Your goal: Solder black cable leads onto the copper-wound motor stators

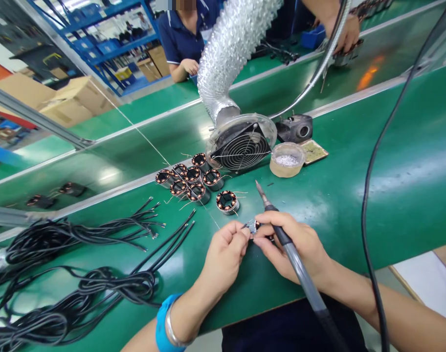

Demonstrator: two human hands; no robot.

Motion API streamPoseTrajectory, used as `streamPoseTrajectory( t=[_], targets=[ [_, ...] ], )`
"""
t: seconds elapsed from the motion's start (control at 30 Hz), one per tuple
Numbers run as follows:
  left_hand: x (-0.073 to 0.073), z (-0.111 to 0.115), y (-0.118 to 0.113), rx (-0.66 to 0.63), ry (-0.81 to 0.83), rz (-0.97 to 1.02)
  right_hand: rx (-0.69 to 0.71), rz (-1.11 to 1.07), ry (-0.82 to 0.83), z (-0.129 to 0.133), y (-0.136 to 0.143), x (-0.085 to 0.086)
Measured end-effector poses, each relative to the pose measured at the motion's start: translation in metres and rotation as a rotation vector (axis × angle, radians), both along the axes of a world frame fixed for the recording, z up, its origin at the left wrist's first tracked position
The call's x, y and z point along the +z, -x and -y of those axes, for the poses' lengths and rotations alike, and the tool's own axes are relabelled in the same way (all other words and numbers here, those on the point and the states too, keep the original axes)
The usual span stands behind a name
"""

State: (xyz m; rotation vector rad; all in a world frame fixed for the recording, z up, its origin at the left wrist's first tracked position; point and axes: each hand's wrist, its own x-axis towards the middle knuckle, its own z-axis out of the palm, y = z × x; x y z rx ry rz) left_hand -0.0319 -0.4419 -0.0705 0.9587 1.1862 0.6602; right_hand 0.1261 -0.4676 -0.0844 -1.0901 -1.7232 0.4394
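My right hand (pixel 300 244) is closed around a soldering iron (pixel 283 237), whose tip points up and away over the table. Its thumb and fingertips also touch a small stator (pixel 257 226), mostly hidden behind them. Close against it, my left hand (pixel 225 254) pinches a thin wire (pixel 246 225) at the stator's near side; the exact grip is partly covered by the fingers. Just beyond the hands stands a single copper-wound stator (pixel 227 202), with a cluster of several more stators (pixel 192 175) behind it to the left.
Bundled black cables (pixel 116 283) cover the left side. A fume fan (pixel 243 149) with a silver duct (pixel 226 58) stands at the back, beside a round tub (pixel 287 160), a sponge tray (pixel 314 151) and an iron holder (pixel 296 128). A black cord (pixel 369 186) hangs at right. Co-workers sit across.
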Motion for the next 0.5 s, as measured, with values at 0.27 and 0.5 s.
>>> streamPoseTrajectory(
  t=[0.27,0.5],
  targets=[
    [-0.004,0.003,-0.001,0.013,-0.068,-0.073,0.043,0.233,-0.189,-0.008,-0.022,-0.010],
    [-0.007,0.003,-0.002,-0.013,-0.147,-0.141,0.055,0.280,-0.173,-0.005,-0.026,-0.007]
  ],
)
